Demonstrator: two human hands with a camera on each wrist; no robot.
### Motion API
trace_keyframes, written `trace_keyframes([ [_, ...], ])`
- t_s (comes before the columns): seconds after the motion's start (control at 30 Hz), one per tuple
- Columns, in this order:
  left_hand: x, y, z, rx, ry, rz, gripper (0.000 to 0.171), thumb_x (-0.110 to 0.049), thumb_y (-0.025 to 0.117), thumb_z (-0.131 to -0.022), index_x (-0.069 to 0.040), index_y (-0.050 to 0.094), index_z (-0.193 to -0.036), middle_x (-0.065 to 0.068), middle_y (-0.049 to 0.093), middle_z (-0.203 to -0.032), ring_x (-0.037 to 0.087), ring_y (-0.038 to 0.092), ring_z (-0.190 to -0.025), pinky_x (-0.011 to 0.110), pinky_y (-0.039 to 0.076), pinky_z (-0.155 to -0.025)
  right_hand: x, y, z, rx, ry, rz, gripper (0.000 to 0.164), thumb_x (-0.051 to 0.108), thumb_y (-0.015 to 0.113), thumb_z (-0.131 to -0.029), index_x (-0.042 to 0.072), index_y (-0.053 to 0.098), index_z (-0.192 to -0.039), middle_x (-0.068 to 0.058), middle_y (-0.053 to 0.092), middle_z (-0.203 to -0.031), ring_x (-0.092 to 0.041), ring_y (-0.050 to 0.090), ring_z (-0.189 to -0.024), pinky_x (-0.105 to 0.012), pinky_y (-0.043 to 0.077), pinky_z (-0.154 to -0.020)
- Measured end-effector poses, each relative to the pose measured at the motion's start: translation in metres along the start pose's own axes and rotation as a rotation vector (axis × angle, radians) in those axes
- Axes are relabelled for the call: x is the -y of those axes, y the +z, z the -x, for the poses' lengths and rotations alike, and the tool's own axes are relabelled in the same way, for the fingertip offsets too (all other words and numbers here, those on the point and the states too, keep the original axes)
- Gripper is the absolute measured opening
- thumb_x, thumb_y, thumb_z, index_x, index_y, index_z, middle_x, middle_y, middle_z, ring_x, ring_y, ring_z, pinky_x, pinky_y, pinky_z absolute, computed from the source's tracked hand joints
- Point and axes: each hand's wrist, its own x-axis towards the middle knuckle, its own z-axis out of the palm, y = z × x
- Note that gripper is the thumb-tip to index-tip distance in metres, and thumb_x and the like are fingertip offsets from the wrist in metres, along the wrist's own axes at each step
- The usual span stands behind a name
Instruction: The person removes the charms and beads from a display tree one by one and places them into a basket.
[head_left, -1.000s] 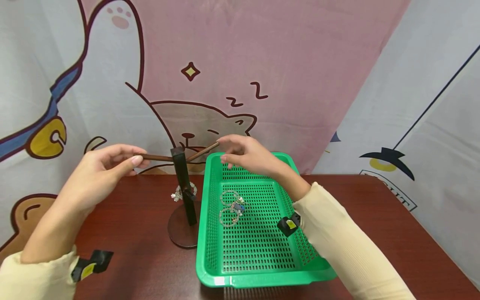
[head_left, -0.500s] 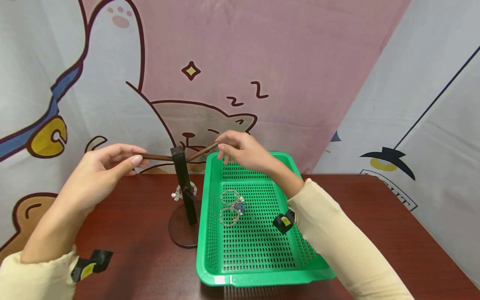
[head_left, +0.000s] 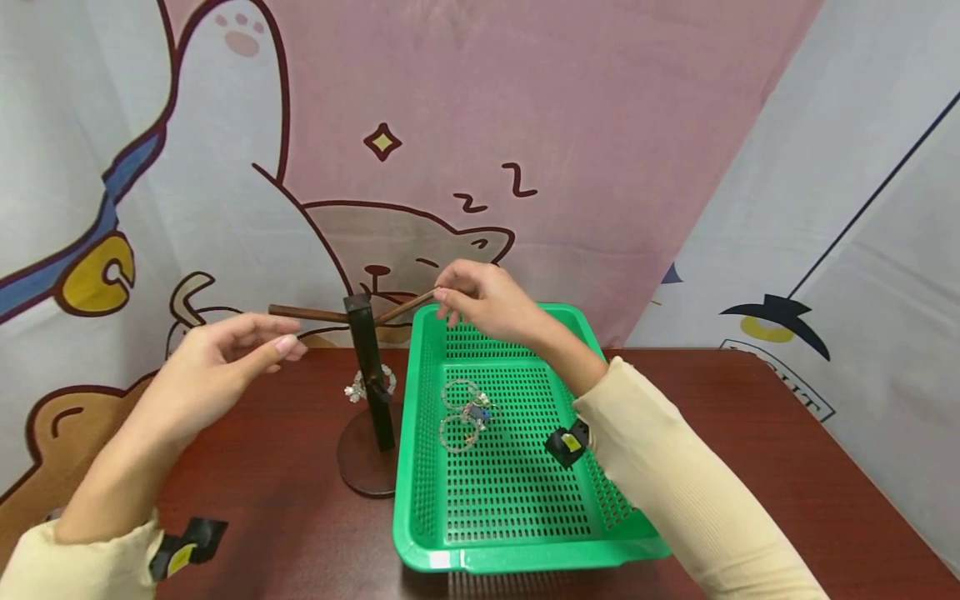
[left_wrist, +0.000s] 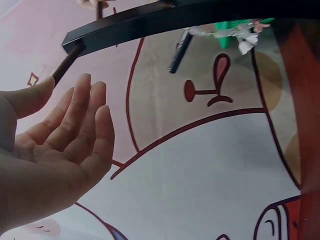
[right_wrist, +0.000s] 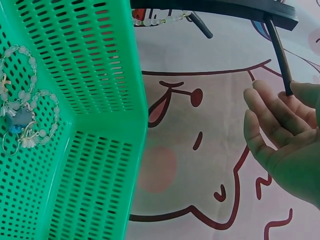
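Note:
A dark wooden jewelry stand has an upright post [head_left: 369, 367] on a round base [head_left: 360, 457]. Two thin rods branch from its top. My right hand [head_left: 491, 302] pinches the tip of the right rod [head_left: 405, 307] between thumb and index finger, the other fingers bent loosely. Just below the left rod [head_left: 307, 313], my left hand [head_left: 210, 371] holds nothing, its fingers relaxed and spread; in the left wrist view its thumb lies near the rod's end. A beaded bracelet [head_left: 354, 392] with pale flowers hangs from a lower peg on the post.
Right of the stand sits a green perforated basket [head_left: 525, 560], overlapping the base from this angle. Inside lie beaded bracelets [head_left: 458, 435] and a small blue-grey piece [head_left: 477, 414]. A cartoon-printed cloth [head_left: 600, 167] hangs behind the reddish-brown table [head_left: 810, 467].
My left hand has let go of the left rod and dropped slightly below it. The right hand rose a little, and its thumb and finger closed on the right rod's tip.

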Motion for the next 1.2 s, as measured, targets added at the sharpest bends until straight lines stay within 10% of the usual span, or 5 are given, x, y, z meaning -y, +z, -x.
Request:
trace_keyframes([
  [0.73,-0.015,0.051,0.018,0.128,0.001,0.011,0.024,-0.031,0.066,-0.084,-0.013,0.065,-0.101,-0.006,0.065,-0.090,0.012,0.059,-0.085,0.033,0.045,-0.071,0.001,0.002,0.009,-0.026,-0.038,0.002,0.008,0.013,0.055,-0.092,0.006,0.060,-0.091,-0.001,0.064,-0.072,-0.016,0.059,-0.065,-0.027,0.038,-0.053],
  [1.2,-0.026,0.067,0.021,-0.011,-0.065,-0.044,0.026,-0.034,0.071,-0.079,-0.012,0.066,-0.093,-0.005,0.065,-0.082,0.012,0.062,-0.081,0.034,0.045,-0.068,-0.002,0.001,0.015,-0.039,-0.057,-0.016,0.008,0.012,0.056,-0.091,0.006,0.060,-0.089,-0.001,0.064,-0.070,-0.015,0.060,-0.065,-0.028,0.038,-0.055],
])
